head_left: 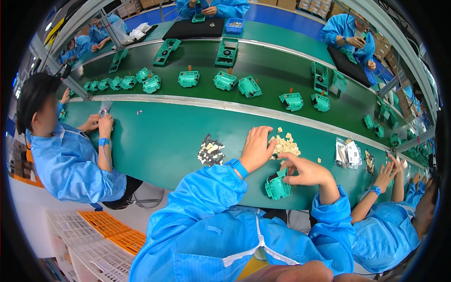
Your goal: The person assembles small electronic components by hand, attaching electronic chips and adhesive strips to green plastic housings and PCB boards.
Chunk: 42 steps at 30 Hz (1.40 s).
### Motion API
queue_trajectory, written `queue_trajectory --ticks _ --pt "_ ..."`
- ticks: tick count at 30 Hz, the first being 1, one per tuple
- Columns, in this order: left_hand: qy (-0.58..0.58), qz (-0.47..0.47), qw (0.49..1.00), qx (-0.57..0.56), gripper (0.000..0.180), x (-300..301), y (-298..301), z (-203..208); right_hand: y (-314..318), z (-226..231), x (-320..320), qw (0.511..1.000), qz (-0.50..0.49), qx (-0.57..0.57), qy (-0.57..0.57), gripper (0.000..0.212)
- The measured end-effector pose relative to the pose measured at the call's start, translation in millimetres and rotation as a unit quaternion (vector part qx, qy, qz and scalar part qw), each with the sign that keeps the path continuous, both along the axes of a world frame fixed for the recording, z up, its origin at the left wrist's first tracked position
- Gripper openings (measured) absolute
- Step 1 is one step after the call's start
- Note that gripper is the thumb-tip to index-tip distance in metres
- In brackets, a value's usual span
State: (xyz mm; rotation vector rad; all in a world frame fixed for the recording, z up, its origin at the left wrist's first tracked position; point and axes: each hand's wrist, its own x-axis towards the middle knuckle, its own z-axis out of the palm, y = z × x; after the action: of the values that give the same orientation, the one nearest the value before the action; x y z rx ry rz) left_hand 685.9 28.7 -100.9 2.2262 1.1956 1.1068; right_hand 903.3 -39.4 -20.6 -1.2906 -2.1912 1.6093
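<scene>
My left hand (256, 149) lies over the green table with its fingers stretched out and apart, at the left edge of a pile of small cream-coloured pieces (287, 145). To its right, my right hand (307, 170) bends over a small green plastic housing (277, 187), thumb and a finger at the housing's upper right edge. Its index finger reaches toward the cream pile, where a small dark bit shows by the fingertip; whether it touches that bit is unclear. Left of my left wrist lies a heap of mixed black and cream small parts (211, 151).
A dark green conveyor (188, 61) behind a metal rail (197, 104) carries several green housings. Clear bags of parts (348, 153) lie to the right. Co-workers sit at left (70, 155) and right (383, 235); others work across the belt. Plastic crates (101, 244) stand at lower left.
</scene>
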Motion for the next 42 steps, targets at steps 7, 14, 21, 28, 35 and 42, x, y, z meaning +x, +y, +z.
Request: queue_trajectory --ticks 7,14,21,28,35,42 --pt "-0.007 0.017 1.000 -0.008 0.039 5.4 -0.6 -6.8 -17.6 -26.5 18.2 0.895 -0.342 0.146 0.248 0.061" --pt "-0.007 0.005 1.000 -0.008 0.039 11.8 -0.4 -5.5 -72.1 -87.5 9.4 0.741 -0.549 0.115 0.369 0.039" --pt "0.012 0.017 1.000 -0.003 0.039 16.5 1.8 -7.1 -74.0 -99.2 2.8 0.739 -0.566 0.152 0.332 0.035" --pt "0.030 0.019 0.999 -0.007 0.039 19.6 -3.0 -7.4 -75.4 -110.1 2.6 0.754 -0.561 0.166 0.300 0.035" --pt "0.028 0.018 0.999 -0.008 0.039 25.3 -3.0 -7.3 -75.5 -109.8 7.7 0.766 -0.548 0.177 0.287 0.036" --pt "0.026 0.017 0.999 -0.004 0.038 29.0 -3.8 -5.0 -73.7 -115.7 12.3 0.767 -0.545 0.183 0.283 0.037"
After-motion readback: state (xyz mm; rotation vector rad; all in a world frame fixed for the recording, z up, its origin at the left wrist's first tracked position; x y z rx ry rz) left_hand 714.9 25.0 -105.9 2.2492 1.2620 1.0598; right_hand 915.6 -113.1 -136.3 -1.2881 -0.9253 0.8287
